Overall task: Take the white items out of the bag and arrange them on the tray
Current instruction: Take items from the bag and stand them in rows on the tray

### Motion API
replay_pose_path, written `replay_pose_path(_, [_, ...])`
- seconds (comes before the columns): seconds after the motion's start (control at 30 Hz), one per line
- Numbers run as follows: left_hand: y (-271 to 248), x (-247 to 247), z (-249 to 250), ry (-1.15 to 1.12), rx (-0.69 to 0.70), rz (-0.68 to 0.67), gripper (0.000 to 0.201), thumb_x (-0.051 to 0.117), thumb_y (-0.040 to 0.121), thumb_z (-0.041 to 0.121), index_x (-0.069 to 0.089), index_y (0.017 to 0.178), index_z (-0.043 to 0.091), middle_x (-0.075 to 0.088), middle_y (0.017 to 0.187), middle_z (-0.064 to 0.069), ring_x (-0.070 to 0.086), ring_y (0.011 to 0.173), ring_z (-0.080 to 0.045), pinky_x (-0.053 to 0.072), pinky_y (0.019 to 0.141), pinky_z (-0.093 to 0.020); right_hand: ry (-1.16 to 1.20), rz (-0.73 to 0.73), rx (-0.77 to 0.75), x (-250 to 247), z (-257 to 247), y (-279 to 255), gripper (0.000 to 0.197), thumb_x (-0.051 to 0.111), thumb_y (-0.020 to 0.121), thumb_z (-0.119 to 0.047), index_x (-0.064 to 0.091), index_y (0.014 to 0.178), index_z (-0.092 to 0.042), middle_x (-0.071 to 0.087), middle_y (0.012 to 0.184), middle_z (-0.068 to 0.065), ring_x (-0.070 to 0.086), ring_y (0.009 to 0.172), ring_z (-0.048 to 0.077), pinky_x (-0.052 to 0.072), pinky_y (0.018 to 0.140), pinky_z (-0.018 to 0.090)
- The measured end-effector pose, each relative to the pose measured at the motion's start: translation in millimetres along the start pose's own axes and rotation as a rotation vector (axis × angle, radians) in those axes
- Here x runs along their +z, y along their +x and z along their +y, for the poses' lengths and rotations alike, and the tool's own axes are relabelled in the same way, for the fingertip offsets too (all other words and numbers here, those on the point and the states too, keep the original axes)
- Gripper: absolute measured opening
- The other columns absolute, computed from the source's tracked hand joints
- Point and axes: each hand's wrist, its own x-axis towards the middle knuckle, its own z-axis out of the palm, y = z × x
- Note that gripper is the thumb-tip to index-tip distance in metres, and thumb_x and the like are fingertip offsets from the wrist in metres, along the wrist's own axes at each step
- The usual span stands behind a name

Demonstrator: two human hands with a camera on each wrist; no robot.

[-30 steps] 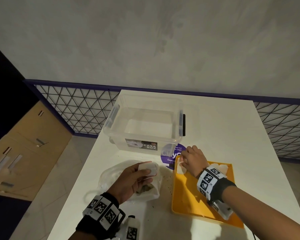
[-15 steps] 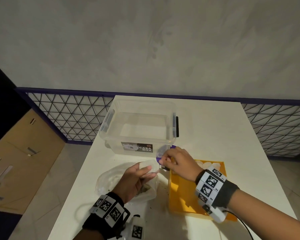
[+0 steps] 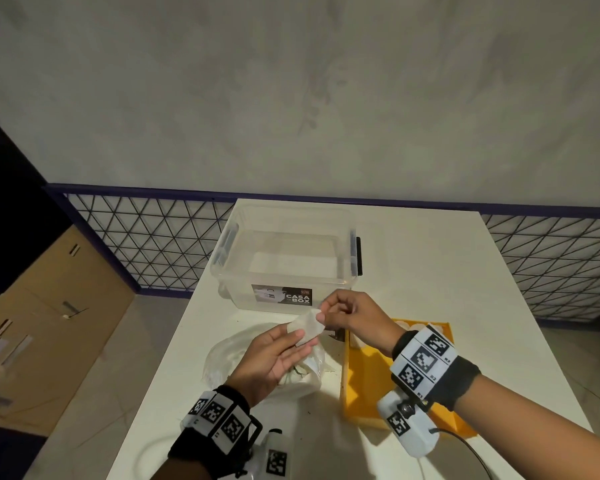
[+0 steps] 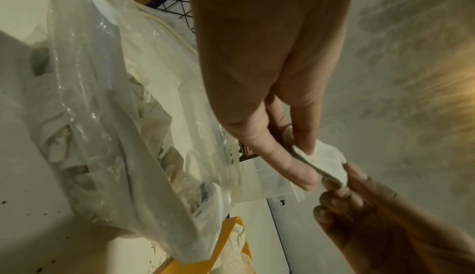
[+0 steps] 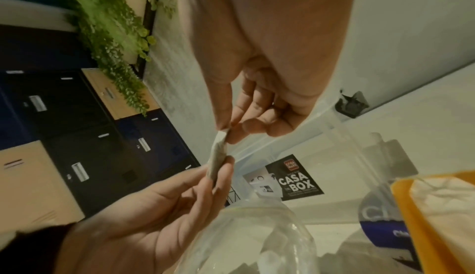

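A flat white item (image 3: 305,326) (image 4: 324,162) (image 5: 217,160) is held in the air between both hands, above the clear plastic bag (image 3: 257,362) (image 4: 115,116). My left hand (image 3: 278,355) (image 4: 295,152) pinches its near end between thumb and fingers. My right hand (image 3: 340,310) (image 5: 231,134) pinches its far corner between thumb and forefinger. The bag lies on the white table and holds more white items. The yellow tray (image 3: 361,393) (image 5: 424,217) sits right of the bag, with white items (image 3: 404,325) at its far end.
A clear lidless storage box (image 3: 288,261) labelled CASA BOX stands behind the hands. A purple round sticker (image 5: 377,223) lies between box and tray. A cable (image 3: 465,448) trails near the front right. The table's left edge (image 3: 174,351) drops to the floor.
My right hand left the tray's far end and moved left to pinch the white item. My left hand lifted that item slightly higher above the bag.
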Motion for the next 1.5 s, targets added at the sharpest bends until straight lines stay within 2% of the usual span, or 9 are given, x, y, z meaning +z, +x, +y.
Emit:
replay_pose_path(0.33, [-5.0,-3.3,-2.5,-0.064,0.050,0.009,0.019,0.057,0.085,-0.003,0.064,0.102,-0.001,0.073,0.100,-0.017,0.072,0.089,-0.023,0.058,0.066,-0.023,-0.221,-0.032,-0.134,8.9,-23.5,-0.8,0.006,0.068,0.081,-0.009,0.067,0.085,-0.013,0.055,0.065,-0.012,0.048,0.056,-0.006,0.039,0.060,0.007])
replay_pose_path(0.5, [-3.0,-3.5,-2.4,-0.028,0.034,0.009,0.021,0.062,0.079,0.001,0.064,0.100,0.002,0.070,0.107,-0.021,0.071,0.095,-0.025,0.059,0.074,-0.026,-0.377,0.031,-0.213,5.6,-33.6,0.0,0.004,0.068,0.081,-0.015,0.070,0.085,-0.015,0.060,0.074,-0.012,0.046,0.059,0.000,0.035,0.059,0.012])
replay_pose_path(0.6, [0.4,-0.5,-5.6,0.128,-0.010,0.008,0.032,0.064,0.082,0.002,0.060,0.114,0.002,0.069,0.112,-0.017,0.068,0.101,-0.025,0.058,0.076,-0.024,-0.595,0.080,-0.230,-7.2,-34.0,0.2,0.007,0.062,0.085,-0.019,0.068,0.088,-0.017,0.062,0.082,-0.011,0.048,0.062,0.001,0.035,0.062,0.017])
replay_pose_path(0.7, [9.8,13.2,-11.7,0.430,-0.047,-0.008,0.027,0.060,0.089,0.000,0.059,0.116,0.002,0.066,0.111,-0.017,0.068,0.096,-0.022,0.055,0.067,-0.017,-0.813,0.117,-0.153,-28.0,-23.9,-2.1,0.013,0.055,0.090,-0.021,0.064,0.099,-0.020,0.067,0.093,-0.004,0.055,0.077,0.011,0.041,0.071,0.024])
replay_pose_path(0.83, [32.1,29.5,-24.4,0.918,-0.033,-0.021,0.029,0.062,0.087,0.006,0.058,0.115,-0.001,0.066,0.088,-0.011,0.065,0.073,-0.016,0.055,0.072,-0.028,-0.851,0.127,0.029,-62.3,2.3,-5.0,0.016,0.055,0.090,-0.019,0.063,0.104,-0.019,0.068,0.101,0.002,0.059,0.087,0.017,0.041,0.073,0.024])
replay_pose_path(1.0, [54.1,46.9,-35.4,1.283,-0.088,-0.056,0.011,0.061,0.088,0.012,0.063,0.084,0.003,0.061,0.073,-0.010,0.063,0.065,-0.018,0.057,0.079,-0.038,-0.983,0.015,0.162,-83.6,48.8,-0.3,0.017,0.056,0.088,-0.019,0.063,0.103,-0.019,0.067,0.104,0.006,0.059,0.094,0.021,0.039,0.077,0.025])
replay_pose_path(1.07, [63.0,50.7,-39.0,1.351,-0.145,-0.041,0.017,0.061,0.088,0.017,0.058,0.074,0.008,0.062,0.071,-0.011,0.066,0.067,-0.021,0.058,0.079,-0.041,-1.017,-0.033,0.191,-84.0,64.5,2.9,0.017,0.056,0.088,-0.019,0.062,0.104,-0.017,0.066,0.106,0.007,0.058,0.097,0.023,0.040,0.081,0.028])
replay_pose_path(1.17, [73.0,54.8,-46.2,1.456,-0.244,0.012,0.019,0.061,0.090,0.022,0.060,0.090,0.003,0.065,0.075,-0.011,0.066,0.064,-0.019,0.059,0.075,-0.034,-1.045,-0.060,0.209,-80.7,82.2,7.9,0.017,0.058,0.087,-0.021,0.062,0.104,-0.017,0.066,0.107,0.007,0.058,0.101,0.024,0.042,0.088,0.031])
replay_pose_path(1.5, [77.6,50.6,-61.8,1.531,-0.139,0.020,0.016,0.059,0.092,0.011,0.062,0.098,-0.003,0.072,0.092,-0.020,0.072,0.075,-0.026,0.059,0.071,-0.030,-1.285,-0.005,0.054,-77.8,100.8,13.2,0.026,0.040,0.096,-0.020,0.056,0.116,-0.020,0.060,0.111,0.008,0.046,0.108,0.023,0.031,0.094,0.030])
